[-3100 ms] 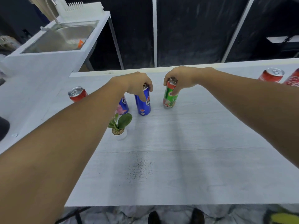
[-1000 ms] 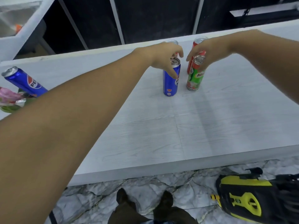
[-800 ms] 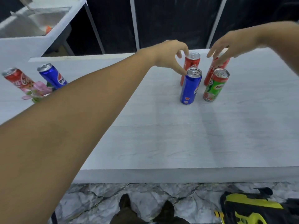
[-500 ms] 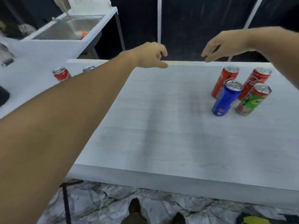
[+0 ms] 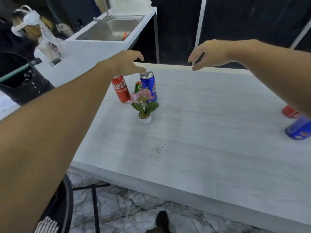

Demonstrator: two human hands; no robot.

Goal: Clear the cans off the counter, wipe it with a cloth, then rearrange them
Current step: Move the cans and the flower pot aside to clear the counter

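I see three slim cans standing upright near the far left part of the pale grey wood-grain counter (image 5: 210,132), their long axes vertical and leaning a little in this wide view. The red Coca-Cola can (image 5: 121,89) shows its white script toward me; its top is hidden behind my left wrist. Just right of it, the green can (image 5: 138,86) is mostly covered by the others, so I can read only part of its lettering. The blue Pepsi can (image 5: 149,85) stands beside that, silver lid and pull tab up, logo facing right.

My left hand (image 5: 128,63) hovers just above this group, fingers loosely spread and curved, gripping nothing; one fingertip lies very near the blue can's rim, and I cannot tell whether it touches. My right hand (image 5: 209,53) hangs well apart to the right, over the counter's far edge, fingers relaxed and slightly parted, also empty.

At the right edge, under my right forearm, I see the bases of another red can (image 5: 289,112) and another blue can (image 5: 298,130), their tops hidden.

A small pink-flowered plant in a white pot (image 5: 144,107) stands just in front of the left group.
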